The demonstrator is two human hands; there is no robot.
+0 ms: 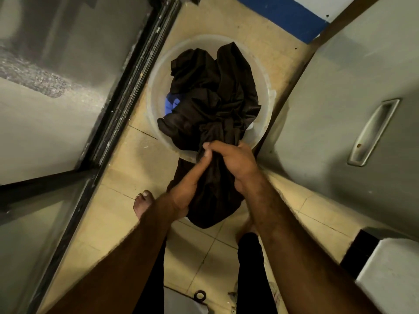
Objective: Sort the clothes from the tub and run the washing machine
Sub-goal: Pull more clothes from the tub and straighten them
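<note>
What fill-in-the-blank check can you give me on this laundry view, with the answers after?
1. Under the dark clothes in the tub, a ____ cloth peeks out.
2. The tub stands on a tiled ____.
3. Counting left hand and right hand, ____ hands grip the dark garment.
4. The foot near the left forearm is ____, shoeless.
Answers: blue, floor, two, bare.

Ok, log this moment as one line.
step: sorting | left hand: grips cloth | right hand: grips cloth | tub: dark clothes, blue item
</note>
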